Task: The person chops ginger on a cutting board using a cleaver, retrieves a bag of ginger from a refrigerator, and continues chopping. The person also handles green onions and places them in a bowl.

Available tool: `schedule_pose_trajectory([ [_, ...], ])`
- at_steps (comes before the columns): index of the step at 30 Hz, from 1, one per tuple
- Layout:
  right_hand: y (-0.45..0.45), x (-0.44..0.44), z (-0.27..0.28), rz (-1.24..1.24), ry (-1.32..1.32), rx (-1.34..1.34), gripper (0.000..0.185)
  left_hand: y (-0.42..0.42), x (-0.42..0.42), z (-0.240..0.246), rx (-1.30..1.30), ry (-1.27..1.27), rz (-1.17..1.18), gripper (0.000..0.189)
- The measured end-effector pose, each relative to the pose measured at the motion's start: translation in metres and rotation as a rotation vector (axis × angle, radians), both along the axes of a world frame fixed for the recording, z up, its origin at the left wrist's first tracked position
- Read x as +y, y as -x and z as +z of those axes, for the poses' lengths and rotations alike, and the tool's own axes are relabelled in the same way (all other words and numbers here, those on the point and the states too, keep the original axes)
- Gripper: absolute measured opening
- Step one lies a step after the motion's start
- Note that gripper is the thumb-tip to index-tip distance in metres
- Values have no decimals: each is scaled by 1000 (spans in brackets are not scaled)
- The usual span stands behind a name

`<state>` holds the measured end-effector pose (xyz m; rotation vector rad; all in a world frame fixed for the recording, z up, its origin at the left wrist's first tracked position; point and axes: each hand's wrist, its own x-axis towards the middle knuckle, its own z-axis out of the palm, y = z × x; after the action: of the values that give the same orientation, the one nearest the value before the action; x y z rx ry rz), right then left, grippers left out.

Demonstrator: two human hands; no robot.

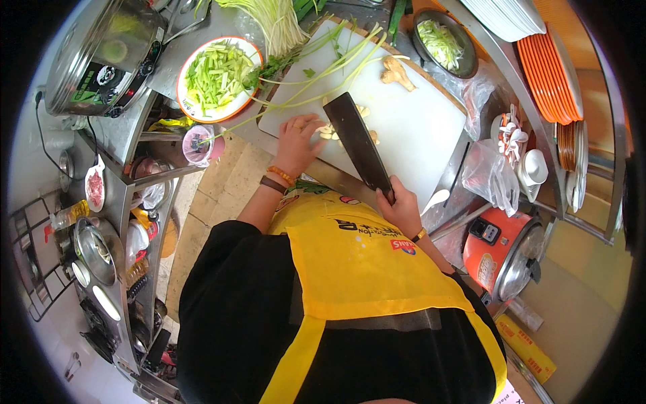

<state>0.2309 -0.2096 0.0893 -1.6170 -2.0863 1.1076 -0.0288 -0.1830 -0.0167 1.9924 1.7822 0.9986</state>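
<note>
My right hand [401, 203] grips the handle of a dark-bladed cleaver [353, 139], which reaches up and left over the white cutting board [429, 131]. Pale pieces that look like garlic [328, 132] lie on both sides of the blade, and it partly covers them. At the board's left front edge, my left hand [299, 139] has its fingers bent, with the tips close to these pieces. Whether it touches one I cannot tell. A knob of ginger root [397, 74] rests near the board's far right. Thin green stalks [348, 65] trail across the board's far left part.
A red-rimmed bowl of cut green stalks [219, 76] stands left of the board, near a pink lined bin [199, 144]. A bowl of shredded vegetable [439, 45] sits behind it at right. Stacked orange plates [550, 76] and a red rice cooker [484, 252] are to the right.
</note>
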Motion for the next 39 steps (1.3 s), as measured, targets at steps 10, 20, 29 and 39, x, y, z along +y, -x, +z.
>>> schedule_pose_trajectory([
  [10, 4, 0, -2, 23, -8, -73, 20, -5, -2, 3, -91, -9, 117, 42],
  [20, 6, 1, 2, 28, -31, -75, 20, -5, -2, -6, 19, 2, 161, 41],
  [29, 5, 3, 2, 97, -57, -134, 18, -8, 0, -5, -22, -15, 141, 36],
  [39, 20, 14, -24, 162, -124, -193, 17, -7, 0, -7, 24, -60, 135, 33],
])
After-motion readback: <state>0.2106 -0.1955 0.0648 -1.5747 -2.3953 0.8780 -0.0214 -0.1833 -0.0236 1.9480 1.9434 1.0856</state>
